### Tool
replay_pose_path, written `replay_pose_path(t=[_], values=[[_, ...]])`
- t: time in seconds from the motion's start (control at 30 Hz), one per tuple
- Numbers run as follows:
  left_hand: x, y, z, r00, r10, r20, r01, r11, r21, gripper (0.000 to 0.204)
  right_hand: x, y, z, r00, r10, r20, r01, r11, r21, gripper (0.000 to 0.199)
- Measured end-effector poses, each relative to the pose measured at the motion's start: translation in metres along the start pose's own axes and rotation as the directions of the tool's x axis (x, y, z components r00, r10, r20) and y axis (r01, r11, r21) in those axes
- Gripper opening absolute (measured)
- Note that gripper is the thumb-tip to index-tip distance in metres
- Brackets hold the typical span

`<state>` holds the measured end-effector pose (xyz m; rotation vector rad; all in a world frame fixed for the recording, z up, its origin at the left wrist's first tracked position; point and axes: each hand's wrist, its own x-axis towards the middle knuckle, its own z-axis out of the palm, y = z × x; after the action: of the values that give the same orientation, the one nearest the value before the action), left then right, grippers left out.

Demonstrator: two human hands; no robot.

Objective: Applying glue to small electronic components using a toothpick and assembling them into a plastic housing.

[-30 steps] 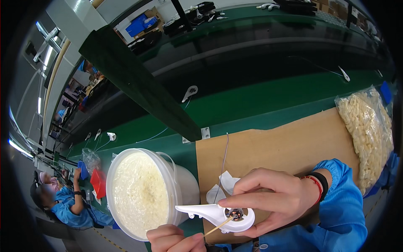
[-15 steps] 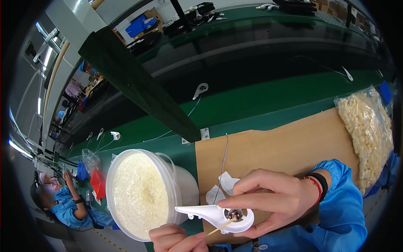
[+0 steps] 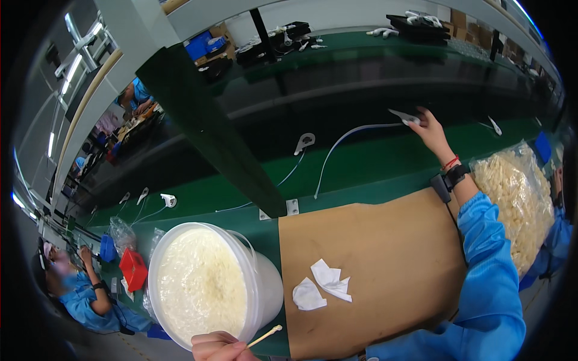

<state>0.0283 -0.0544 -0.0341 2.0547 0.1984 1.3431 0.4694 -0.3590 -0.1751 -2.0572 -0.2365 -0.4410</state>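
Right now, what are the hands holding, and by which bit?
The right hand holds a white part by its wider end, pointed end sticking out. The left hand holds a thin stick by its lower end.

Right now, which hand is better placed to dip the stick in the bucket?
Left, I'd say: the left hand already holds the stick, close by the white bucket. The right hand is stretched well away from it, occupied with a white part.
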Motion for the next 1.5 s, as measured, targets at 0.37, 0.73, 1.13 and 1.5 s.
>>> replay_pose_path(t=[0.37, 0.73, 1.13, 1.5], values=[[0.007, -0.008, -0.003, 0.999, -0.054, 0.000, 0.054, 0.994, 0.099, 0.005, 0.040, 0.031, 0.079, 0.965, -0.117, 0.234, 0.241, 0.745, -0.622, 0.058], [0.014, -0.001, -0.018, 0.983, -0.103, -0.153, 0.119, 0.988, 0.099, 0.008, 0.030, -0.049, 0.189, 0.579, -0.503, 0.642, 0.719, 0.686, -0.111, 0.042], [0.010, 0.013, 0.006, 0.997, -0.073, 0.007, 0.073, 0.997, 0.000, 0.007, -0.144, -0.235, 0.033, 0.640, -0.709, 0.296, 0.586, 0.700, 0.408, 0.052], [0.001, 0.029, 0.023, 0.977, 0.055, 0.208, -0.054, 0.999, -0.010, 0.007, -0.212, -0.257, -0.007, 0.619, -0.771, 0.148, 0.491, 0.527, 0.694, 0.050]])
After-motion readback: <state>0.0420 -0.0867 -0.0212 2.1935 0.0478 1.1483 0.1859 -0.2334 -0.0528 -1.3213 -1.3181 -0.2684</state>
